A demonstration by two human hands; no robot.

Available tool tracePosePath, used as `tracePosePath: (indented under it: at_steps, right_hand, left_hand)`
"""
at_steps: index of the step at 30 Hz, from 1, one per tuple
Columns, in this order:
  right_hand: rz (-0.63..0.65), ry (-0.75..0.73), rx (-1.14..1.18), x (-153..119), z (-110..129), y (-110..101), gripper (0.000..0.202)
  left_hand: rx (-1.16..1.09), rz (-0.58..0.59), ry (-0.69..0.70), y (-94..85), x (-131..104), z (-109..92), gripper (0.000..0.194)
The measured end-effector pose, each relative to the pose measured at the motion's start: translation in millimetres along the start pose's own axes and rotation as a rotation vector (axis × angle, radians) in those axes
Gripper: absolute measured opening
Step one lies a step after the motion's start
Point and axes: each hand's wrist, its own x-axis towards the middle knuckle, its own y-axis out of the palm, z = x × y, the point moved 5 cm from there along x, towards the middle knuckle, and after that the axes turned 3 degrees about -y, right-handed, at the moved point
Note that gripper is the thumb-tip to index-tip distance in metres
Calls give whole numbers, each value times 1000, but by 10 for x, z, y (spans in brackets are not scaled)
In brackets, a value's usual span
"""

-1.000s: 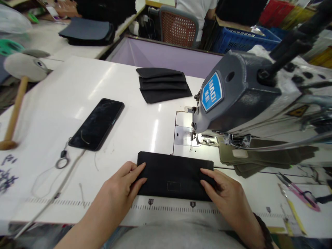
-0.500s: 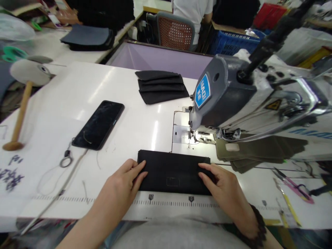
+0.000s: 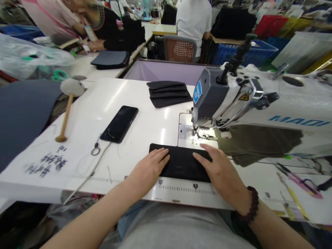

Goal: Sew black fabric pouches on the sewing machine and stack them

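Note:
A black rectangular fabric piece lies flat at the front of the sewing table, with a small stitched rectangle faintly visible on it. My left hand rests flat on its left end, fingers stretched out. Over the right end is my right hand, its thumb and fingers spread apart on or just above the cloth. Just behind the fabric stands the sewing machine, its needle area lit. More black folded fabric pieces lie beyond, left of the machine head.
On the left are a phone with a ring strap and a mallet. Olive fabric pieces lie under the machine arm. Pink-handled scissors rest at the right. Other people sit beyond the table.
My fingers have gone from pinching both ends of the black fabric to lying stretched out over it. The camera view has tilted up, showing more of the room.

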Motion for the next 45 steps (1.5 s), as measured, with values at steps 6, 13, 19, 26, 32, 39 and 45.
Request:
tracePosePath:
  at_steps: [6, 13, 19, 26, 32, 39, 45]
  right_hand:
    - [88, -89, 49, 99, 180, 123, 25]
    - [52, -100, 6, -41, 302, 278, 55]
    - [73, -74, -29, -94, 274, 376, 54]
    - [102, -37, 12, -63, 283, 344, 56]
    - [39, 28, 137, -69, 238, 239, 57]
    - [144, -65, 309, 54, -5, 8, 30]
    - [155, -288, 348, 249, -265, 37, 20]
  left_hand:
    - [3, 83, -217, 16, 255, -206, 34]
    - [-75, -12, -203, 220, 194, -331, 52]
    - [-39, 51, -207, 274, 176, -274, 64]
    - [92, 62, -389, 238, -98, 230, 83]
    - [100, 23, -127, 56, -155, -7, 38]
    - [92, 97, -202, 96, 527, 108, 48]
    - [125, 109, -54, 97, 1125, 56, 36]
